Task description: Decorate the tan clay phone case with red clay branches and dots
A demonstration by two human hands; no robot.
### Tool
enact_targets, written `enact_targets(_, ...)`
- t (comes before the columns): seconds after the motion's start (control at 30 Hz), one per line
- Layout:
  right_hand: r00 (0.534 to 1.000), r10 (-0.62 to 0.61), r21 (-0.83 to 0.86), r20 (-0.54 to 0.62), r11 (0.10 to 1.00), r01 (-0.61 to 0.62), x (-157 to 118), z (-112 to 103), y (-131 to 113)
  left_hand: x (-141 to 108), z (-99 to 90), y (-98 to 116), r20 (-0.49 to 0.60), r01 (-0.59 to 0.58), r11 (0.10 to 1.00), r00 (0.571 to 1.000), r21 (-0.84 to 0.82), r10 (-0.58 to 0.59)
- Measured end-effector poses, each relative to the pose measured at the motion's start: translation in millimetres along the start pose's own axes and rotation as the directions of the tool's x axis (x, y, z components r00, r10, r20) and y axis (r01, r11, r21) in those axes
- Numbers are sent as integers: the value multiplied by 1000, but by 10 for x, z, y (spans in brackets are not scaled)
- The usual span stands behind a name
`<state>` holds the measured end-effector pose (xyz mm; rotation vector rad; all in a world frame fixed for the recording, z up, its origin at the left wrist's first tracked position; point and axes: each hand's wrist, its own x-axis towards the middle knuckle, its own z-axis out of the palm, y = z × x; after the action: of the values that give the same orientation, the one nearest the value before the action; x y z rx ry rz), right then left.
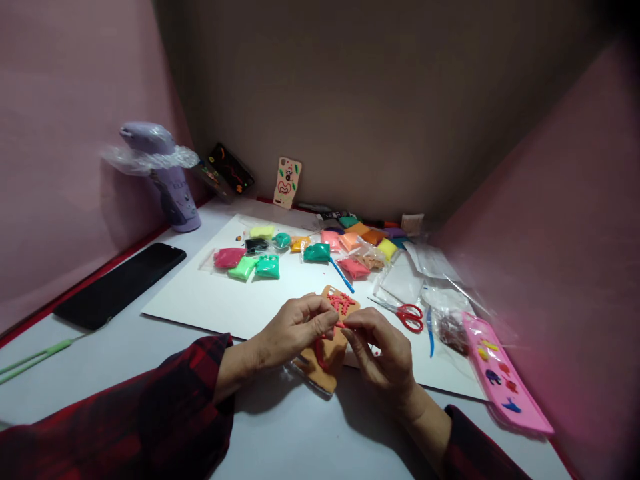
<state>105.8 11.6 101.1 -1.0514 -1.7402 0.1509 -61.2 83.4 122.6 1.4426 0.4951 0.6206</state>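
I'm seeing the left hand (297,330) and right hand (384,350), each grip pinching a small, red, clay-like piece (341,325), probably lightly because it's soft; the tan, rounded-rectangular case (330,375) is lying beneath, straddling the flat white board (215,300)'s edge, presumably for reach.

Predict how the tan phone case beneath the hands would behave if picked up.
The tan phone case looks thin and flat, so probably light and unlikely to roll. The raised red pieces on it may dent or come loose if gripped.
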Motion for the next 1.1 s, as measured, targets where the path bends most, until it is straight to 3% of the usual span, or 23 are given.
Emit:
enact_targets(0.13, 1000, 16, -13, 8, 1000, -16, -4, 1, -11, -4, 1, -4, 27, 17, 1000, 999, 17, -18)
enact_targets(0.4, 1000, 26, -29, 7, 999, -25, -3, 2, -15, -4, 11, 28, -23, 5, 999, 1000, 42, -4)
enact_targets(0.57, 999, 46, -12, -4, 999, -46, -19, 11, -12, -8, 9, 31, -56, -38, 987, 997, 158, 47)
enact_targets(0.77, 997, 75, -37, 3, 996, -75, -27, 16, -8, -8, 7, 8, -51, -22, 994, 998, 105, 27)
enact_targets(0.97, 1000, -10, -42, 1, 999, 10, 3, 8, 18, -7, 1, 24, -53, -19, 997, 998, 70, 23)
enact_targets(1.1, 1000, 26, -43, 8, 999, -26, 6, 2, -6, -11, 15, 19, -40, 6, 999, 999, 47, -5)
